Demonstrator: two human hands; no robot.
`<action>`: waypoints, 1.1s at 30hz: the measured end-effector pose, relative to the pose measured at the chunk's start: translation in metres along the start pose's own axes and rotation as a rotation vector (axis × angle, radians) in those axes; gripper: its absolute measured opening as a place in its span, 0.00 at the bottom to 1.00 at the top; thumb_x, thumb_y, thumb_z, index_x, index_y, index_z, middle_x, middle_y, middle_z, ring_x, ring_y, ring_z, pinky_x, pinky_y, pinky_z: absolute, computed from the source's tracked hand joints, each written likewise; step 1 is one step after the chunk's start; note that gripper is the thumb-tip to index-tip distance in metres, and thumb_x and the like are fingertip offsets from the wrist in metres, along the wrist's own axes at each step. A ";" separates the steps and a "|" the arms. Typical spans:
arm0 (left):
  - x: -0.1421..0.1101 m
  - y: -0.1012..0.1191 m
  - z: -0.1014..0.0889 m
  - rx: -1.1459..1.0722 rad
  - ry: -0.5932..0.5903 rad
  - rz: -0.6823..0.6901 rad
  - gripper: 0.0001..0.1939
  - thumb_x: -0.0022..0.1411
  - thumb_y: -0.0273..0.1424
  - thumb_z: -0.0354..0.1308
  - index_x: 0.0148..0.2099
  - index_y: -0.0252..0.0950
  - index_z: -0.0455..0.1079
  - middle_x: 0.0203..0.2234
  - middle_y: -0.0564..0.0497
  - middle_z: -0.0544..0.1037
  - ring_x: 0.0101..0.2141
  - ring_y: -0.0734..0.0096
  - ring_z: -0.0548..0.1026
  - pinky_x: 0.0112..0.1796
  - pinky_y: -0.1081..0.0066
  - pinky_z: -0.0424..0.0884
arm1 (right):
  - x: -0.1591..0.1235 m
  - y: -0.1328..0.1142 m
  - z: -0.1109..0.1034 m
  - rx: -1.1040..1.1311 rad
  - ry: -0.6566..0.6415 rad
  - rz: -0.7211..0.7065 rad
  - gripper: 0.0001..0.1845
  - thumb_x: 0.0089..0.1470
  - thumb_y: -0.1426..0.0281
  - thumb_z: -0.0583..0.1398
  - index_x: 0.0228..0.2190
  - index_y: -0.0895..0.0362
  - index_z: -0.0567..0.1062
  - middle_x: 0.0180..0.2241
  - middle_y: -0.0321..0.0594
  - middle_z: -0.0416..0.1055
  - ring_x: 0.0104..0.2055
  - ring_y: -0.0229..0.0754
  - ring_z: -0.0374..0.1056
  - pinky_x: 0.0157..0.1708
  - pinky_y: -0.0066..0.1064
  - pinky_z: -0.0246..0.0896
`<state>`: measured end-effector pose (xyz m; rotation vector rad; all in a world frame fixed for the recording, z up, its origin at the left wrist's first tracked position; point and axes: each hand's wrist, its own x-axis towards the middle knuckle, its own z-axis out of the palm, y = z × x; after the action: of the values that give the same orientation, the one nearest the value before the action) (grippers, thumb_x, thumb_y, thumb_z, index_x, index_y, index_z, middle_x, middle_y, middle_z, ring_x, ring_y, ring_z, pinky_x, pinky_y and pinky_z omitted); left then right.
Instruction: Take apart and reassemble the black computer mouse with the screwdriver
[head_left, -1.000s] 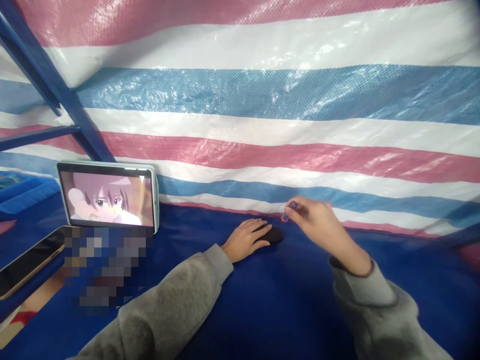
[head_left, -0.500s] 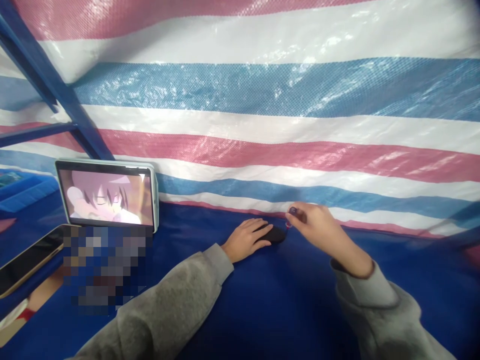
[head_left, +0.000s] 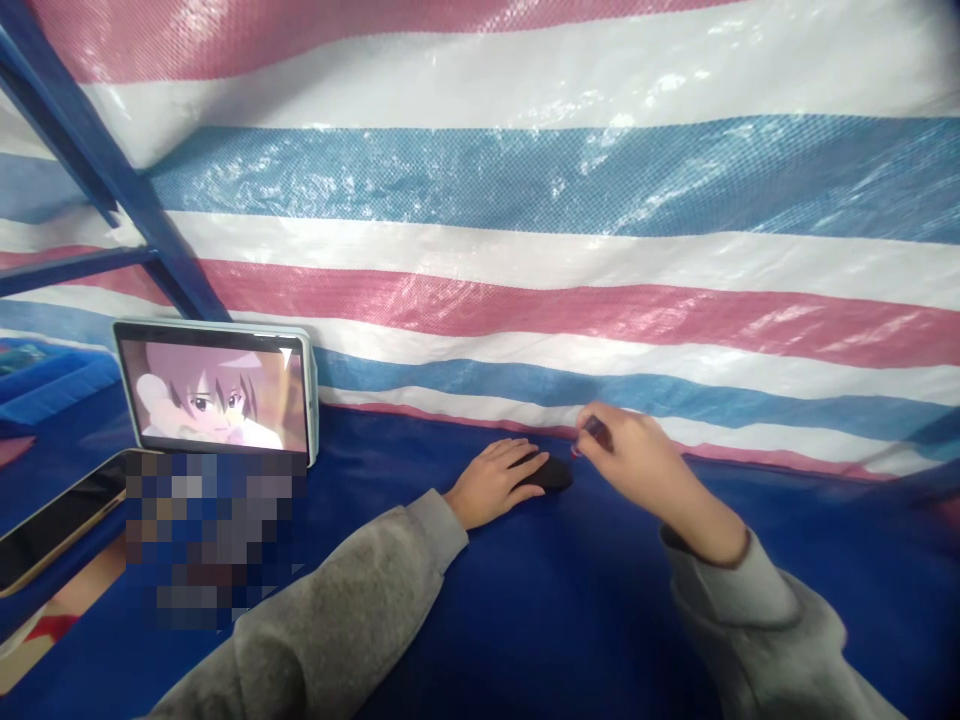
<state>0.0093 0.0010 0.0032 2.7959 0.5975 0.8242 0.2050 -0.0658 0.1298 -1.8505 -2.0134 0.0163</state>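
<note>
A flat, rounded black object (head_left: 553, 473), shaped like a computer mouse, rests on the blue table surface. My left hand (head_left: 495, 480) lies over its left part, with fingers and thumb stretched across it, holding it against the table. Just right of it, my right hand (head_left: 626, 448) pinches the dark, see-through handle of a small screwdriver (head_left: 598, 432). A reddish collar shows below the grip, pointing down towards the black object's right end. The tool's tip is too small to make out, so I cannot tell whether it touches.
A tablet (head_left: 217, 395) playing a cartoon leans at the left back. In front of it are a phone (head_left: 64, 520) and a blurred-out patch. A blue tray (head_left: 60, 385) stands at the far left by a blue metal frame (head_left: 124, 190). Striped plastic sheeting (head_left: 525, 180) closes off the back.
My right hand has turned slightly, and the screwdriver handle has tilted and shifted a little to the right. The left hand and the black object stay put. The tablet's picture has changed.
</note>
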 end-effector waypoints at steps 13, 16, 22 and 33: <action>0.000 -0.001 0.001 -0.006 -0.001 0.013 0.24 0.70 0.45 0.47 0.63 0.40 0.61 0.56 0.45 0.69 0.59 0.59 0.65 0.59 0.56 0.62 | 0.014 -0.010 0.010 -0.140 -0.161 -0.082 0.15 0.61 0.72 0.48 0.38 0.58 0.74 0.31 0.45 0.76 0.32 0.44 0.70 0.30 0.31 0.53; -0.001 -0.003 0.001 -0.034 -0.006 0.032 0.24 0.70 0.43 0.48 0.64 0.40 0.59 0.57 0.44 0.68 0.61 0.59 0.63 0.60 0.55 0.60 | 0.011 -0.013 0.007 -0.033 -0.178 -0.135 0.17 0.58 0.76 0.49 0.42 0.58 0.75 0.37 0.45 0.76 0.37 0.43 0.71 0.35 0.30 0.57; 0.000 -0.002 0.000 -0.110 -0.085 0.034 0.25 0.70 0.41 0.49 0.65 0.39 0.58 0.60 0.42 0.65 0.61 0.59 0.62 0.60 0.55 0.60 | 0.002 -0.005 0.001 -0.045 -0.144 -0.059 0.17 0.60 0.72 0.48 0.33 0.56 0.77 0.31 0.43 0.76 0.33 0.43 0.71 0.34 0.31 0.58; 0.007 0.007 0.001 -0.209 -0.137 0.030 0.27 0.69 0.40 0.52 0.66 0.41 0.54 0.61 0.45 0.64 0.65 0.60 0.53 0.64 0.52 0.51 | -0.008 0.020 -0.003 -0.171 0.003 -0.005 0.19 0.57 0.73 0.50 0.45 0.55 0.75 0.38 0.44 0.77 0.38 0.47 0.73 0.37 0.34 0.62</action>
<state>0.0171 -0.0027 0.0075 2.6486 0.4215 0.6528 0.2254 -0.0715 0.1246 -1.9462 -2.0741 -0.1642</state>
